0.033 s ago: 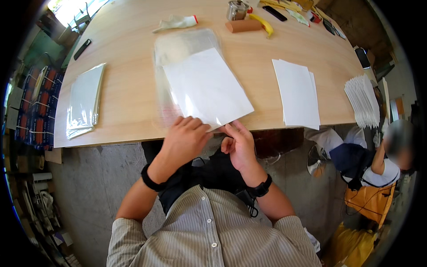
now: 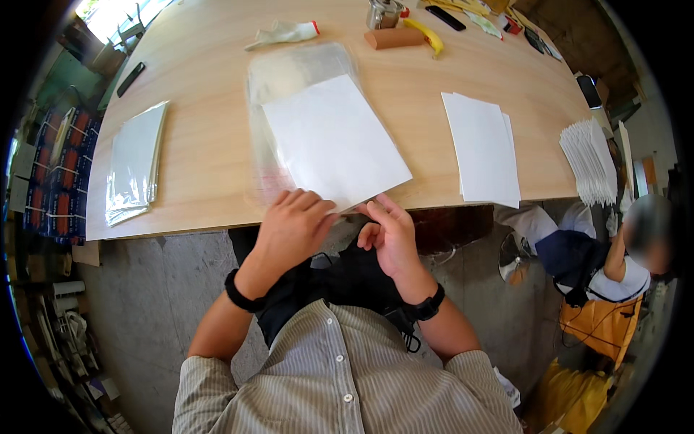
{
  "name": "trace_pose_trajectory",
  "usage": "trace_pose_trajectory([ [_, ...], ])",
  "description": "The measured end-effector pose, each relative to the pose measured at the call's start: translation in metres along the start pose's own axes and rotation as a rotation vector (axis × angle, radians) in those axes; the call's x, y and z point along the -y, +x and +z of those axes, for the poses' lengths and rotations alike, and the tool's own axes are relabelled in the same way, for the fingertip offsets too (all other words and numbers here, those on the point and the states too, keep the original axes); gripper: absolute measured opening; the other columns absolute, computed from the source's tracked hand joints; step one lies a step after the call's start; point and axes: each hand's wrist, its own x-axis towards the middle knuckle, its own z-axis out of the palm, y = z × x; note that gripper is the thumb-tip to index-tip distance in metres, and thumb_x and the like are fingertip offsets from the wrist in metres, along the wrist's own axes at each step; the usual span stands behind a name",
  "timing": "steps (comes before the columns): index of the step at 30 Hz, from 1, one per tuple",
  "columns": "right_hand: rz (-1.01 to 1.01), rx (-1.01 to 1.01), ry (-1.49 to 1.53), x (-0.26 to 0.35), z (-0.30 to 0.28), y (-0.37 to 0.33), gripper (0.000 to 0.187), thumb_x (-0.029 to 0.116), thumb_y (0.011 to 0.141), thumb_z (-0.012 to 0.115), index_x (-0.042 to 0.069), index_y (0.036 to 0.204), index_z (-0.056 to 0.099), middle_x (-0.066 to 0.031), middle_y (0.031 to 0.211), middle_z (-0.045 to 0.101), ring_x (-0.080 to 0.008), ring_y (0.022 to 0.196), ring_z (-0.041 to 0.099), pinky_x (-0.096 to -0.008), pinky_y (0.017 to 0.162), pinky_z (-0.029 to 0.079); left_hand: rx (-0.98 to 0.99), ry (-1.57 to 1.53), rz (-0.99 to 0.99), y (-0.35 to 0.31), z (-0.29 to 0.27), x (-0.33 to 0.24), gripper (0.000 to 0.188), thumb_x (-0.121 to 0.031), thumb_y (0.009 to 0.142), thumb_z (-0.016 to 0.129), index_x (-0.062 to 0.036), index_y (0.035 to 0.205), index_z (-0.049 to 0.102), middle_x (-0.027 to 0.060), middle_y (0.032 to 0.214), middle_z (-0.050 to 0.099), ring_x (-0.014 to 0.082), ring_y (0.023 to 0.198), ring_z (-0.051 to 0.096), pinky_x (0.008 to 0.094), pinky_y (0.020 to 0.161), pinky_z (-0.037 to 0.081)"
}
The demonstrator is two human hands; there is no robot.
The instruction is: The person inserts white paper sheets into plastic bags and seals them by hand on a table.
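Observation:
A white sheet (image 2: 336, 137), seemingly in a clear plastic sleeve, lies tilted over a pile of clear plastic sleeves (image 2: 300, 61) at the table's near edge. My left hand (image 2: 293, 224) is palm down, its curled fingers closed at the sheet's lower left edge; the fingertips are partly hidden. Beside it, my right hand (image 2: 392, 235) is turned palm up, with thumb and forefinger pinching the sheet's near corner and the other fingers bent.
Filled clear sleeves (image 2: 136, 163) lie left; white sheets (image 2: 483, 148) and a fanned white stack (image 2: 589, 163) lie right. Farther back are a glove (image 2: 285, 34), a brown cylinder (image 2: 394, 37), a banana (image 2: 426, 35) and a metal pot (image 2: 383, 13). Another person (image 2: 578, 253) is at right.
My left hand has shifted slightly left along the sheet's near edge. Bright glare on the sheet's lower left has faded. My right hand keeps its pinch at the corner.

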Motion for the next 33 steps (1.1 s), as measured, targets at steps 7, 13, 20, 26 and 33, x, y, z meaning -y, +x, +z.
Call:
trace_pose_trajectory([
  [7,-0.706,-0.277,-0.814,0.012,-0.06,-0.009,0.019,0.009,0.096,0.075,-0.003,0.11,0.075,-0.0087,0.097,0.076,-0.0114,0.063,0.064,-0.0254,0.056,0.05,-0.063,-0.162,-0.172,-0.042,-0.007,0.014,0.013,-0.009,0.086,0.077,-0.006,0.098,0.074,0.0067,0.09,0.068,0.0275,0.084,0.064,0.0387,0.079,0.051],
  [13,-0.934,-0.207,-1.279,0.045,-0.092,0.008,0.021,0.005,0.085,0.079,0.003,0.106,0.078,-0.0077,0.099,0.069,-0.0271,0.097,0.061,-0.0374,0.085,0.051,0.137,-0.157,0.077,0.016,-0.018,-0.002,0.017,-0.009,0.088,0.074,-0.0056,0.105,0.074,0.0073,0.101,0.069,0.0279,0.099,0.065,0.04,0.089,0.051],
  [20,-0.822,-0.112,-1.362,0.057,-0.092,0.014,0.016,0.007,0.083,0.08,0.005,0.099,0.08,-0.0066,0.098,0.066,-0.0274,0.101,0.058,-0.0362,0.089,0.049,0.178,-0.076,0.279,0.058,0.071,-0.014,0.037,-0.015,0.095,0.066,-0.008,0.132,0.065,0.0173,0.145,0.057,0.0354,0.14,0.049,0.0459,0.117,0.04],
  [26,-0.654,-0.028,-1.455,0.068,-0.085,0.019,0.008,0.006,0.084,0.076,0.003,0.089,0.071,-0.008,0.097,0.063,-0.0299,0.099,0.056,-0.04,0.089,0.049,0.215,-0.07,0.268,0.056,0.094,-0.014,0.043,-0.018,0.097,0.064,-0.0133,0.139,0.062,0.0191,0.154,0.05,0.0371,0.145,0.044,0.0498,0.123,0.034],
  [33,-0.671,0.004,-1.512,0.067,-0.089,0.016,0.009,0.003,0.086,0.073,0.002,0.091,0.066,-0.0094,0.097,0.058,-0.0306,0.097,0.056,-0.041,0.087,0.048,0.243,-0.098,0.241,0.058,0.091,-0.016,0.046,-0.017,0.097,0.063,-0.0155,0.142,0.061,0.0181,0.155,0.049,0.0375,0.145,0.043,0.0503,0.123,0.033],
])
